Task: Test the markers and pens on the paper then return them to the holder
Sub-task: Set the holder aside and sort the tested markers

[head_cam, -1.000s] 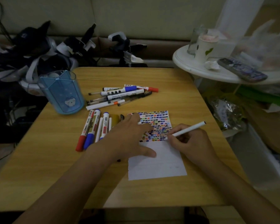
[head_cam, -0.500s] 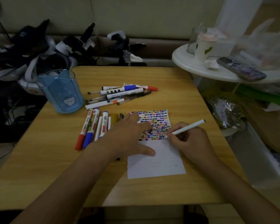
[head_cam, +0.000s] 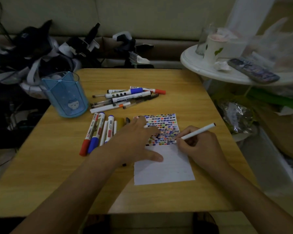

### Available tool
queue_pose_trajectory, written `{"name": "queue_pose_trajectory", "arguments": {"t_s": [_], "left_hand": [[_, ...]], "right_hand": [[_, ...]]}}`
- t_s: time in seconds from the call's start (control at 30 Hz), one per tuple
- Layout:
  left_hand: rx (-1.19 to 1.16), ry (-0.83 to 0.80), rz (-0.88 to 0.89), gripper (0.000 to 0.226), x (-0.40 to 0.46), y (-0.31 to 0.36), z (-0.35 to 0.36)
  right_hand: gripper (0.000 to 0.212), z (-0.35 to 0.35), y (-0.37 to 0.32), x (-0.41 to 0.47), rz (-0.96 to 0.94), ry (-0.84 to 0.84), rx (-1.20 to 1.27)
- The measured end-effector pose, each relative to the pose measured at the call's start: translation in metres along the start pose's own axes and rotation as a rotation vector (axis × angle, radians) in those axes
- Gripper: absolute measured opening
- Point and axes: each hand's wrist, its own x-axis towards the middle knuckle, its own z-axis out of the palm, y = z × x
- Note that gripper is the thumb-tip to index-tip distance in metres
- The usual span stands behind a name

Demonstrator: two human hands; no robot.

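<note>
A white sheet of paper point(head_cam: 164, 168) lies on the wooden table point(head_cam: 57, 166), its upper half covered with rows of coloured test marks. My left hand point(head_cam: 135, 142) lies flat on the paper's left side, fingers spread, with a small white cap between two fingers. My right hand point(head_cam: 201, 144) grips a thin white pen point(head_cam: 197, 132), its tip touching the paper at the right end of the lowest row of marks. The blue holder point(head_cam: 66, 97) stands empty at the table's left. Several markers point(head_cam: 98, 132) lie beside my left hand; another pile of markers and pens point(head_cam: 127, 98) lies farther back.
A round white side table point(head_cam: 210, 71) at the right carries a paper cup point(head_cam: 213, 48), a glass, a crumpled tissue and a remote control point(head_cam: 254, 72). Dark bags and straps are heaped behind the holder at the left. Plastic bags sit on the floor at the right.
The pen tip has shifted slightly along the lowest row of marks. My left hand stays pressed on the paper.
</note>
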Motion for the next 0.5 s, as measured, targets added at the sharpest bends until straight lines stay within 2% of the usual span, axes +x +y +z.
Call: {"name": "queue_pose_trajectory", "arguments": {"t_s": [0.5], "left_hand": [[0.003,-0.021,-0.006,0.090,-0.0013,0.0026,-0.0027]], "right_hand": [[0.013,-0.0017,-0.0010,-0.0004,-0.002,-0.011,-0.005]]}}
